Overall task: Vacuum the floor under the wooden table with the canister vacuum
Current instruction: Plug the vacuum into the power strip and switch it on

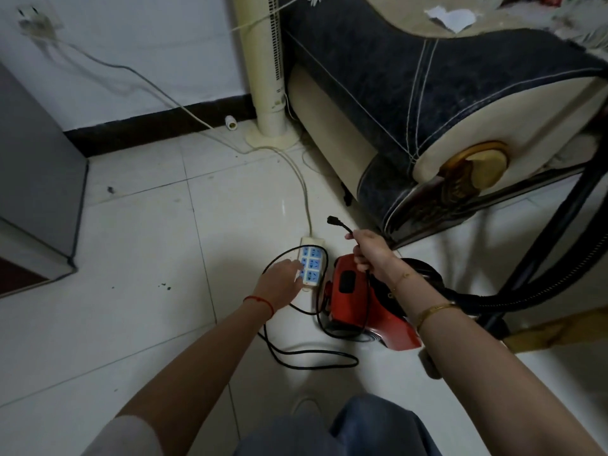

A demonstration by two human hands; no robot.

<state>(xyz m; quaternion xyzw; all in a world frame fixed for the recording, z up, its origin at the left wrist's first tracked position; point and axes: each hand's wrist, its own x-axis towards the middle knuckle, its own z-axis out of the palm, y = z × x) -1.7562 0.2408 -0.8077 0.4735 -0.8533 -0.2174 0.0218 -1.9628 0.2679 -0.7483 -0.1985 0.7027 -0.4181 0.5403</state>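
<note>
Black plug (333,221) is sitting pinched in our right hand (371,255) while our left hand (283,284), fingers straight, is steadying the power strip (311,263) at eleven o'clock of the canister vacuum (355,301), so we're plugging in next.

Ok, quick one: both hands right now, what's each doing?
Left hand: open, fingers reaching onto the power strip, holding nothing.
Right hand: closed on the vacuum's black cord, plug sticking out, not plugged in.

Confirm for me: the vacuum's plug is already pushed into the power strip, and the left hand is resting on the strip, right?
Not quite. The plug is not in the power strip; the right hand holds its cord, with the plug in the air above the strip. The left hand does rest on the strip. The head view shows this.
</note>
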